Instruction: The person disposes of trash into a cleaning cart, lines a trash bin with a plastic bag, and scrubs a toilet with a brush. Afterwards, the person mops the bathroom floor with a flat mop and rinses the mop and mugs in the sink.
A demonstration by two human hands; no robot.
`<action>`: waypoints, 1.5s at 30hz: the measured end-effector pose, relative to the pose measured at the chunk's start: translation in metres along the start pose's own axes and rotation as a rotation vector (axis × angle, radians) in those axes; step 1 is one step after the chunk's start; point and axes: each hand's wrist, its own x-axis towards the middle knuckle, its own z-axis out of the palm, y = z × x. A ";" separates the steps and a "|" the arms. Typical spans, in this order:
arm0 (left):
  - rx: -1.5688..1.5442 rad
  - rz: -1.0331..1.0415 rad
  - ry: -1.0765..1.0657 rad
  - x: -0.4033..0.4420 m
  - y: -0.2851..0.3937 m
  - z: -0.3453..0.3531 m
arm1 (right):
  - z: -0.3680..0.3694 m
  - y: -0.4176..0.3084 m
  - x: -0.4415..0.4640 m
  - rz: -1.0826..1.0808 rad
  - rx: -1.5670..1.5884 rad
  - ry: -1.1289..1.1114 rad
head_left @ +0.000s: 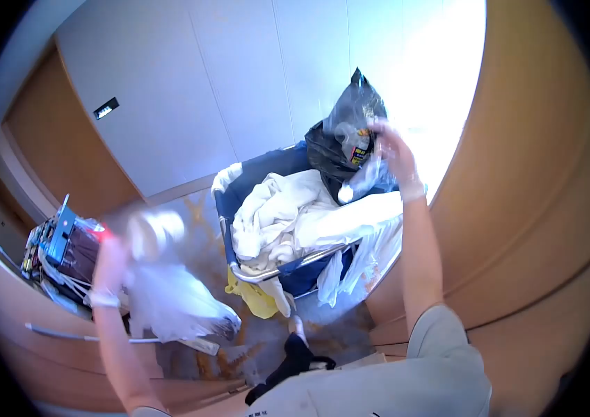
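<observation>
Left hand [112, 263]: grip unclear
Right hand [397, 154]: at upper-centre black plastic bag [321, 154], grip unclear
Bag step: likely handling; needs steadiness

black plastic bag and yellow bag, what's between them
In the head view, crumpled white linens and the metal cart rim lie between the black plastic bag and the yellow bag.

Beyond the left grip [110, 264] stands a pale panelled wall [163, 62] bearing a small dark plate [106, 108]; farther left is brown woodwork [62, 125]. Rust-patterned carpet [201, 208] shows between both grips. Right of the right grip [397, 156] rises wood panelling [531, 174]. A yellow bag [253, 297] hangs low between them.
</observation>
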 end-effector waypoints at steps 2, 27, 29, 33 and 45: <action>-0.147 -0.135 -0.061 0.071 0.027 -0.011 | -0.017 0.025 0.053 -0.174 -0.555 -0.117; -0.829 0.295 -0.402 0.536 0.294 0.283 | -0.167 0.121 0.057 0.978 -1.361 -0.051; -0.859 0.229 -0.547 0.515 0.285 0.313 | -0.183 0.119 0.052 0.988 -1.393 -0.086; -0.631 0.367 -0.710 0.506 0.242 0.342 | -0.199 0.112 0.048 1.207 -1.325 -0.075; -0.570 0.129 -0.858 0.507 0.213 0.363 | -0.128 0.045 0.066 0.231 -1.479 0.724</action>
